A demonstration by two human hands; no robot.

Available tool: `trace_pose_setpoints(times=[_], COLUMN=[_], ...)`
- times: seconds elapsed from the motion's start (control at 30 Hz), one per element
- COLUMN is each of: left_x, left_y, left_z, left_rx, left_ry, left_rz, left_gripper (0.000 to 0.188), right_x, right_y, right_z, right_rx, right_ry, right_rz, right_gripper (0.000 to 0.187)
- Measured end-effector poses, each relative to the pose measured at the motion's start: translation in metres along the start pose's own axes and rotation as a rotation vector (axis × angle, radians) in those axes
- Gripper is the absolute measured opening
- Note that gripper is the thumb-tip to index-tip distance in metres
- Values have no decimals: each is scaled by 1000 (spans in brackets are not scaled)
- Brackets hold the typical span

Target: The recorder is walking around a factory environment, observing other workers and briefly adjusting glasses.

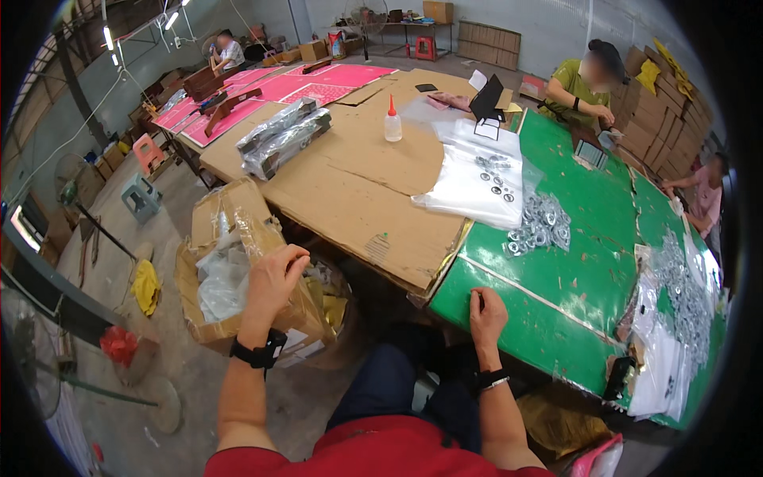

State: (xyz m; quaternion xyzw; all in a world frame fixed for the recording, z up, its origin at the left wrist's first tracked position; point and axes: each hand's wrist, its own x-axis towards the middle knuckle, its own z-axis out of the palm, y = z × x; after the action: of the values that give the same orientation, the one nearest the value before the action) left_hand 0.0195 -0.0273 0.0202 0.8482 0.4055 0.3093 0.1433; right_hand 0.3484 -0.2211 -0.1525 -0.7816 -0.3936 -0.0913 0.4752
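My left hand [274, 278], with a black band on the wrist, is held above the right side of an open cardboard box [298, 314]. Its fingers are bent and pressed together; whatever may be between them does not show. Clear plastic wrapping [221, 278] fills the box. My right hand [488, 316] is at the near edge of the green tabletop [540, 278], fingers curled inward. A small dark spot shows at its fingertips, too small to name. Farther back on the green top lies a pile of small bagged metal rings [543, 225], beside clear plastic bags [477, 187] with dark rings on them.
Cardboard sheeting [358, 191] covers the middle table, bearing a red-tipped squeeze bottle [393, 123] and plastic-wrapped long parts [284, 139]. More bagged parts [679, 294] lie at right. A co-worker in green [574, 83] works across the table; another person [703, 195] is at far right.
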Motion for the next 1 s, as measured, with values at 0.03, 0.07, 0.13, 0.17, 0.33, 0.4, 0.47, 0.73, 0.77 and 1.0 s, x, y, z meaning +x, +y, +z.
trace_pose_setpoints(times=[0.03,0.07,0.13,0.17,0.33,0.4,0.47,0.73,0.77,1.0], left_x=[0,0,1,1,1,1,1,0,-1,1], left_y=[0,0,0,0,3,4,4,1,0,3], left_z=[0,0,-1,-1,-3,-3,-2,-4,-5,-1], left_rx=[6,12,16,19,32,36,36,36,28,-54], left_ry=[3,6,7,9,0,-2,2,-8,-14,-30], left_rz=[4,8,11,14,7,7,-5,-29,-47,-9], left_gripper=[21,21,21,21,22,22,22,19,19,20], right_x=[0,0,0,0,-2,-2,-2,0,0,-3], right_y=[1,1,-1,-2,-1,0,-1,-7,-8,-3], right_z=[0,0,1,1,1,1,1,1,3,-2], right_rx=[3,2,4,5,16,13,7,23,22,4], right_ry=[4,2,1,-1,6,7,9,-8,-9,-6], right_rz=[1,3,5,6,1,5,11,12,12,34], right_gripper=[7,7,7,7,7,7,7,7,7,7])
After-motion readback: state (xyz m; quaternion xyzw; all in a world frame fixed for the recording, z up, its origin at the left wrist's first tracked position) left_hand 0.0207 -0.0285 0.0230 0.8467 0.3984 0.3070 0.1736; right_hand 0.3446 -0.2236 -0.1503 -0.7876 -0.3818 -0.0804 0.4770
